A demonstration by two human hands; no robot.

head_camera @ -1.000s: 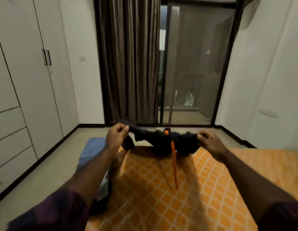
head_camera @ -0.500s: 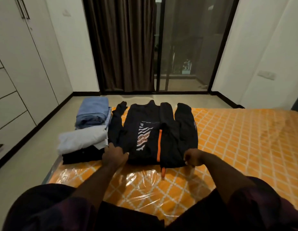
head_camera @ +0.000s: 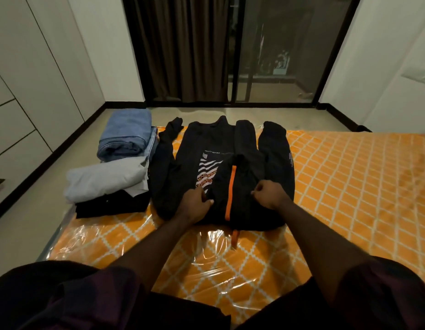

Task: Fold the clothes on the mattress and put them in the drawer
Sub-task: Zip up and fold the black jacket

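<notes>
Jacket (head_camera: 244, 167), black fabric with orange zip, flat on orange lattice-patterned mattress (head_camera: 349, 186); left hand (head_camera: 196, 207) and right hand (head_camera: 271, 195) each pinch its fabric beside the zip.

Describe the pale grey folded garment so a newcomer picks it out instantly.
On the orange diamond-patterned mattress, look along the left edge, beside the black jacket with the orange zip. Of the folded clothes there, the pale grey folded garment lies between the folded blue jeans beyond it and a folded black garment nearer. It alone is light-coloured.
</notes>
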